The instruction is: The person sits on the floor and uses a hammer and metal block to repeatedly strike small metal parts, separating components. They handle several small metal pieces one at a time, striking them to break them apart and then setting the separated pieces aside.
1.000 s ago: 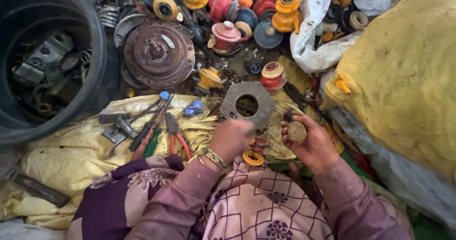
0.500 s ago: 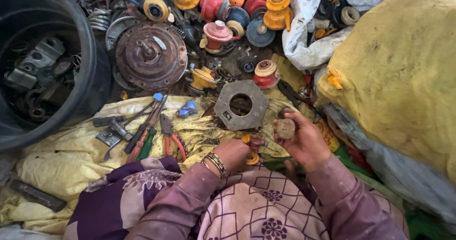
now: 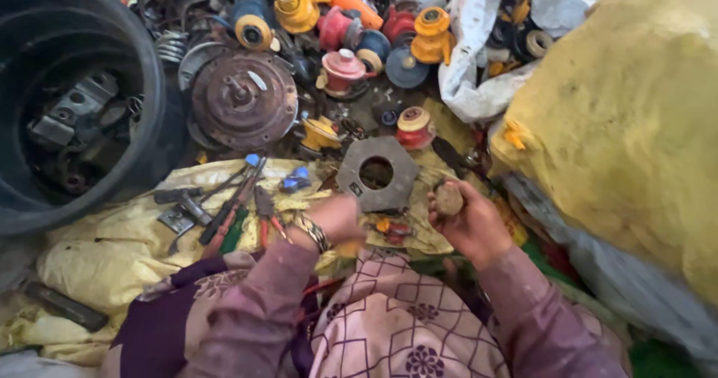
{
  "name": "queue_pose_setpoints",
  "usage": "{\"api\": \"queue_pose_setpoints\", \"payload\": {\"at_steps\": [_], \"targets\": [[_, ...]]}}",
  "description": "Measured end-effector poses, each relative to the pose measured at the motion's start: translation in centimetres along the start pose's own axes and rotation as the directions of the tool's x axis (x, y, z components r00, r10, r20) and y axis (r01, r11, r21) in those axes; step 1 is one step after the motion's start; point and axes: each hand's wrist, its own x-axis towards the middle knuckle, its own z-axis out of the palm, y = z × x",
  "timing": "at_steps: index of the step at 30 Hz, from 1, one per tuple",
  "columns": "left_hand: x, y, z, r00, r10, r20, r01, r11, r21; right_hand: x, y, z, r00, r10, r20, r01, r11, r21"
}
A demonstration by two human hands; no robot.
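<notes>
My right hand (image 3: 470, 221) is closed around a small rusty round metal part (image 3: 449, 198), held just above my lap. My left hand (image 3: 338, 219), blurred and wearing a bracelet, is low near a small orange and red part (image 3: 394, 229) on the yellow cloth; whether it holds anything is unclear. Just beyond both hands lies a grey hexagonal metal plate (image 3: 377, 173) with a round hole in its middle.
Pliers and screwdrivers (image 3: 232, 213) lie on the yellow sheet at left. A rusty round disc (image 3: 244, 100) and several red, yellow and blue spool-like parts (image 3: 344, 68) lie beyond. A black tub (image 3: 153, 86) of scrap stands at left, a yellow sack (image 3: 628, 116) at right.
My left hand has pulled back from the hexagonal plate toward my lap. My right hand with the rusty part has dropped slightly lower and closer to me.
</notes>
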Motion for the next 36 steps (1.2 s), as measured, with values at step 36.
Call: {"api": "queue_pose_setpoints", "payload": {"at_steps": [36], "targets": [[3.3,2.2,12.6,0.738,0.443,-0.509,-0.46,0.882,0.102,-0.5,0.1,1.1,0.999,-0.031,-0.028,0.03,0.999,-0.04]]}}
